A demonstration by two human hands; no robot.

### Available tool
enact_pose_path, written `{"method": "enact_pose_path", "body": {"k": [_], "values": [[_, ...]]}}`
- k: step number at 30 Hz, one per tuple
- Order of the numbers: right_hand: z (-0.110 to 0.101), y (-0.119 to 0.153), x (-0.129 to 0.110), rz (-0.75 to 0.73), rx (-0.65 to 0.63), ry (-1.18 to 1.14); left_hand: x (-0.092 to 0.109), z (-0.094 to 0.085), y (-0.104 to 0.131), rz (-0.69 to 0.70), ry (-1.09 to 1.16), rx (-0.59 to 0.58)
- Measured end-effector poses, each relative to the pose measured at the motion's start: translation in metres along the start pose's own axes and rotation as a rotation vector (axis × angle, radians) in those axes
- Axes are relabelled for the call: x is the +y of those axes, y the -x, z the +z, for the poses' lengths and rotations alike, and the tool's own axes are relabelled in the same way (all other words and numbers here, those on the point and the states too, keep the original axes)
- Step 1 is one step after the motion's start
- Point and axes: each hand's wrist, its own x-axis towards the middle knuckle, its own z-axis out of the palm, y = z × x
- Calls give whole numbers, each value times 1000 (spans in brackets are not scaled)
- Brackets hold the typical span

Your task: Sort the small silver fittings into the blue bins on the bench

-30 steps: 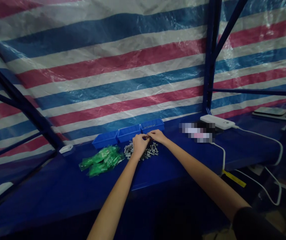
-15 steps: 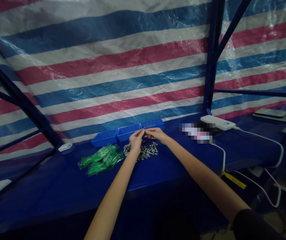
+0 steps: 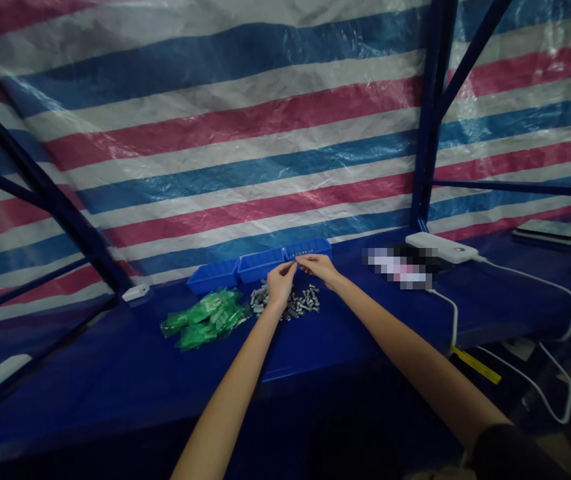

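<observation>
My left hand (image 3: 281,283) and my right hand (image 3: 319,268) meet fingertip to fingertip above a pile of small metal parts (image 3: 308,300). Both are pinched closed, and whatever lies between the fingers is too small to make out. Behind them stand three blue bins in a row: the left bin (image 3: 214,277), the middle bin (image 3: 260,265) and the right bin (image 3: 310,249), where small pieces show in a line. Left of the metal parts lies a heap of green plastic bags (image 3: 208,319).
The blue table (image 3: 115,373) has a white power bank (image 3: 440,248) with a white cable (image 3: 530,267) at the right, beside a blurred item. A small white device (image 3: 136,292) lies at the left. Blue posts rise before a striped sheet (image 3: 245,133).
The whole view has shifted slightly, so things appear a little further right. My hands remain together at the fingertips, with little visible change in their pinch.
</observation>
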Motion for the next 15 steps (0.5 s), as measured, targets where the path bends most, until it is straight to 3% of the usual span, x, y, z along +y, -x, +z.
{"method": "enact_pose_path", "body": {"k": [5,8,11,15], "values": [[-10,-8,5,13,97,137,7,0,6,102,-412,-63],[-14,-11,3,-58,131,98,14,2,13,174,-630,-162],[-14,-11,-2,-156,88,-10,19,4,21,196,-764,-307],[-9,-7,-7,-143,52,25,18,7,23,139,-807,-444]]}}
